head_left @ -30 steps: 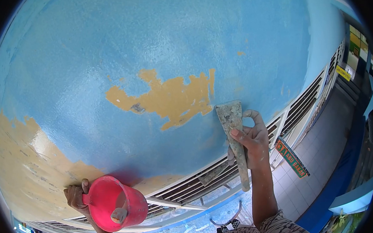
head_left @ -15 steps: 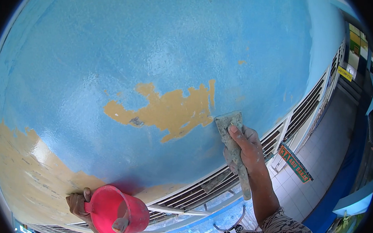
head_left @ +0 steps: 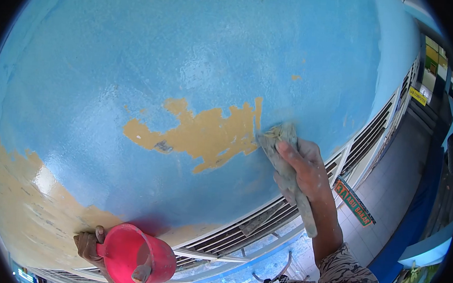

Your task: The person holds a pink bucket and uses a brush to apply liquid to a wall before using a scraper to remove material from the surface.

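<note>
A dirty flat scraper [head_left: 286, 168] is gripped in my right hand [head_left: 310, 167], its handle pointing down and right. The blade end is at the blue wall [head_left: 201, 46], just right of a tan patch [head_left: 211, 133] of bare surface with ragged edges. Yellowish bits show on the blade near my thumb. Lower left, my left hand [head_left: 89, 246] is closed on the handle of a pink-red plastic dipper [head_left: 163, 262], with its mouth turned toward me. A greyish lump [head_left: 141, 274] shows inside the dipper, near its rim.
A larger tan area [head_left: 36, 197] covers the wall's lower left. Louvred slats [head_left: 231, 240] run along below the wall and up the right side. A hanging green sign [head_left: 355, 201] and a tiled walkway [head_left: 390, 172] are at the right.
The scraper's blade has shifted slightly up with its handle swung right, and yellowish bits now show on it. The dipper stays in my left hand, with the view shifted a little.
</note>
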`<state>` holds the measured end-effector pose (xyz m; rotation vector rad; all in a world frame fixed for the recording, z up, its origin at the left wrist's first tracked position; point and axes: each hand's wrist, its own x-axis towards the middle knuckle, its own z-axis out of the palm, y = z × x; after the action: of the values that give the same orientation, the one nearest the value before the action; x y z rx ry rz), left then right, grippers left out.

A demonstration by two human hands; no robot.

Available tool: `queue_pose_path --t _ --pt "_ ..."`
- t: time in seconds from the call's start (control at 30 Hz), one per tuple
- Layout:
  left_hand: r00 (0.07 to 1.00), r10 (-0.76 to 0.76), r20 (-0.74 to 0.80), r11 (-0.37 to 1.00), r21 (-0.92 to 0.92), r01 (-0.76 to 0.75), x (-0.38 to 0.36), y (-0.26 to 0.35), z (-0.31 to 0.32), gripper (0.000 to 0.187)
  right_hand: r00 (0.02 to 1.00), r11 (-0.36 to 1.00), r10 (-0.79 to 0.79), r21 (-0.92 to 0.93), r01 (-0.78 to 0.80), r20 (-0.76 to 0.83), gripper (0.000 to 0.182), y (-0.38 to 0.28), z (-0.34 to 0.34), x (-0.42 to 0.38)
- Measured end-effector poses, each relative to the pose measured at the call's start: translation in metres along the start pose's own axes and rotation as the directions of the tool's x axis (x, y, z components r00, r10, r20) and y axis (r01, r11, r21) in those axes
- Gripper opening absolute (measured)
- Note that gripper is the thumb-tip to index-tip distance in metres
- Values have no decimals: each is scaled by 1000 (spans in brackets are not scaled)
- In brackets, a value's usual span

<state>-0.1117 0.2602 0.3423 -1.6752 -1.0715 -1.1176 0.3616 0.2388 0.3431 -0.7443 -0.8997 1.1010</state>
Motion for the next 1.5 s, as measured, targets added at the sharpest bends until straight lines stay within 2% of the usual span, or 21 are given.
queue_pose_path --t 0.03,0.1,0.13,0.27,0.37,0.47,0.53,0.6,0.63,0.77,0.83,0.87,0.93,1.03,1.13,1.23,1.33,1.43,1.5 --pt "1000 2 0 1000 3 -2 0 -1 -1 43 1000 1000 0 1 0 3 34 -9 7 4" --pt "1000 10 5 1000 5 -10 1 -3 -2 43 979 965 -188 -199 169 -82 36 -39 26 17" --pt "1000 17 15 1000 7 -17 0 -3 -4 43 979 968 -184 -191 166 -82 36 -52 33 22" --pt "1000 21 13 1000 -2 -21 -2 -3 -8 42 937 897 -318 -368 247 -145 43 -102 53 37" --pt "1000 23 -3 1000 -12 -23 -1 -8 -8 40 970 885 -239 -420 202 -37 41 -88 20 22" --pt "998 55 -20 998 -5 -55 -1 -7 -6 41 988 933 -128 -348 89 -91 45 -18 -9 -7" --pt "997 73 -15 997 -10 -73 1 -7 -6 42 989 922 -142 -369 114 -50 43 -2 -12 -17" --pt "998 66 -5 998 6 -66 -1 -8 -7 42 994 996 58 -69 -52 96 40 -1 -8 -26" --pt "999 54 -4 998 18 -54 -1 -8 -7 42 995 1000 27 -9 -26 96 36 0 -2 -25" --pt "999 50 -17 999 -3 -50 -1 -7 -6 43 996 995 75 -68 -72 48 34 9 0 -12" --pt "999 53 -1 999 6 -53 -2 -9 -7 41 999 1000 -4 -8 4 37 32 16 6 -6" --pt "999 49 -2 999 10 -49 -2 -9 -7 41 999 1000 -3 -10 3 43 32 12 12 -2" --pt "998 67 10 998 20 -67 0 -8 -8 40 995 995 -98 -36 97 -18 32 -4 31 5" --pt "999 52 -9 998 22 -52 2 -4 -7 41 996 997 -77 -24 76 -43 32 -43 58 5" --pt "999 47 8 998 28 -47 1 -5 -9 41 989 992 -128 9 129 -80 38 -14 40 6" --pt "998 69 -14 998 11 -69 2 -7 -8 41 995 990 -98 -103 99 8 35 -15 35 -2" --pt "997 66 -29 998 13 -66 2 -7 -7 42 992 981 -112 -164 101 -54 37 -44 61 10" --pt "997 63 -40 998 34 -62 0 -10 -6 46 986 980 -164 -110 166 34 39 -53 67 12" --pt "998 45 -41 999 23 -44 -2 -12 -7 46 984 970 -177 -167 178 20 39 -34 56 7"
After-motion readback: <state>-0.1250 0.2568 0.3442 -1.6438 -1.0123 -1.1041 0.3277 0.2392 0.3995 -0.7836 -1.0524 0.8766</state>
